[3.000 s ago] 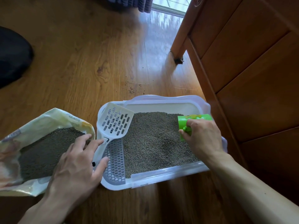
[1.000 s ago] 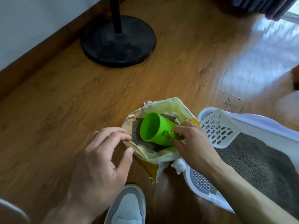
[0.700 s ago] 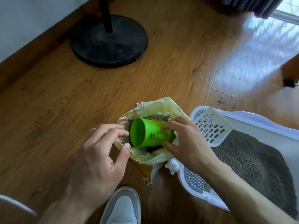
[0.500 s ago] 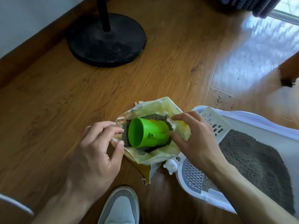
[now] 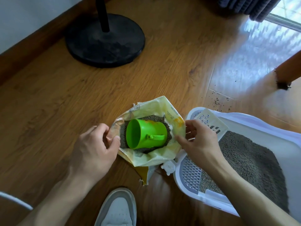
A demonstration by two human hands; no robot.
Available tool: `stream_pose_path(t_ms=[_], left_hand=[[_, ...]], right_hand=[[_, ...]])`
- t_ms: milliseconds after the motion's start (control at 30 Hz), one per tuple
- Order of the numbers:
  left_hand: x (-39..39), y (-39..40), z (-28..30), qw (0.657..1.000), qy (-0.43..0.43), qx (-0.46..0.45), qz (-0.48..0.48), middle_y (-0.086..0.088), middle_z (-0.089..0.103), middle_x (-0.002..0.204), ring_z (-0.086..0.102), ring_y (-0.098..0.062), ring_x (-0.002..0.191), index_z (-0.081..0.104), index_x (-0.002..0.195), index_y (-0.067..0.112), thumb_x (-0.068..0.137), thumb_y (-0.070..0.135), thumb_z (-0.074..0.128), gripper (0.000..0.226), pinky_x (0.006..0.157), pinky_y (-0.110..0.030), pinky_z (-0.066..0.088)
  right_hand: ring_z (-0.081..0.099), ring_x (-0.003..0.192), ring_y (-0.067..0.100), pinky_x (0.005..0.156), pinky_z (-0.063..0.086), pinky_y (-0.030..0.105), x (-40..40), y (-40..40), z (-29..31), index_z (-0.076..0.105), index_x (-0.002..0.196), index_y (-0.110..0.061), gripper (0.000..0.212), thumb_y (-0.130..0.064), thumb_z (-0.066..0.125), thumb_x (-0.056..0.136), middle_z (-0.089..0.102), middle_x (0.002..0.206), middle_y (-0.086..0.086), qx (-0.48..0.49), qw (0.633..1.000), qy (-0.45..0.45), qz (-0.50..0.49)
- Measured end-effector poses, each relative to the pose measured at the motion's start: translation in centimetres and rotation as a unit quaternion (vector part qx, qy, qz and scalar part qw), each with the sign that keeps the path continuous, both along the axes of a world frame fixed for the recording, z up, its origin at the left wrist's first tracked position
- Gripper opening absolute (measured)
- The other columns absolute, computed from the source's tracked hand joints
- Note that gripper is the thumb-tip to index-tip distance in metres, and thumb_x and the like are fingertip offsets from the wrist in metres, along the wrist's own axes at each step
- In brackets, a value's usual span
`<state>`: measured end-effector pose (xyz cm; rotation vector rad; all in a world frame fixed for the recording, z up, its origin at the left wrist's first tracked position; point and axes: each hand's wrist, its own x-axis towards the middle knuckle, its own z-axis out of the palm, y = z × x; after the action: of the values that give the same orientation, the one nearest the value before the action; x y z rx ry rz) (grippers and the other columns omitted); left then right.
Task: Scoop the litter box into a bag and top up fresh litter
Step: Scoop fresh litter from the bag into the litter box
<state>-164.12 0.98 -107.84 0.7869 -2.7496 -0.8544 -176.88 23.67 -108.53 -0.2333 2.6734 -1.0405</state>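
Two bare forearms come in from the bottom edge, with no sleeve, watch, bracelet or ring showing on either. The left hand (image 5: 94,148) and the right hand (image 5: 199,143) are ungloved, with short, unpainted nails. At the bottom centre sits a low-cut shoe with a white smooth toe panel and a pale grey band round the toe (image 5: 118,209), its outer edge running in a rounded curve. At the lower left edge, a dark piece of clothing crossed by a thin curved white stripe (image 5: 14,200) shows; which garment it is cannot be told.
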Motion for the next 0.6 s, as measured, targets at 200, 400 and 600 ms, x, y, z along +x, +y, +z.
stream_pose_path(t_ms=[200, 400, 600], left_hand=[[-1.1, -0.2, -0.4, 0.997, -0.076, -0.020, -0.002, -0.001, 0.050, 0.062, 0.047, -0.023, 0.057, 0.038, 0.064, 0.020, 0.094, 0.029, 0.055, 0.035, 0.053, -0.033, 0.032], [-1.1, 0.3, -0.6, 0.994, -0.104, 0.016, -0.005, -0.001, 0.053, 0.053, 0.051, -0.016, 0.049, 0.050, 0.058, 0.014, 0.100, 0.035, 0.048, 0.047, 0.044, -0.029, 0.032], [-0.6, 0.4, -1.7, 0.996, -0.052, 0.068, -0.004, 0.000, 0.048, 0.048, 0.052, -0.024, 0.048, 0.045, 0.053, 0.015, 0.100, 0.034, 0.046, 0.051, 0.045, -0.030, 0.031]], right_hand=[[0.067, 0.056, 0.027, 0.057, 0.057, 0.046, -0.1, -0.8, -0.4, 0.056, 0.067, -0.015, 0.031, -0.033, 0.065, 0.090, 0.065, 0.058, 0.007, 0.009, 1.000, -0.018, -0.009], [0.051, 0.044, 0.020, 0.042, 0.042, 0.028, -0.2, -2.2, 0.0, 0.053, 0.061, -0.003, 0.042, -0.030, 0.060, 0.092, 0.057, 0.051, 0.008, 0.094, 0.994, 0.038, 0.051], [0.038, 0.043, 0.021, 0.040, 0.029, 0.025, -0.2, -2.8, -0.7, 0.045, 0.061, 0.004, 0.042, -0.020, 0.054, 0.094, 0.047, 0.050, 0.010, 0.093, 0.994, 0.010, 0.053]])
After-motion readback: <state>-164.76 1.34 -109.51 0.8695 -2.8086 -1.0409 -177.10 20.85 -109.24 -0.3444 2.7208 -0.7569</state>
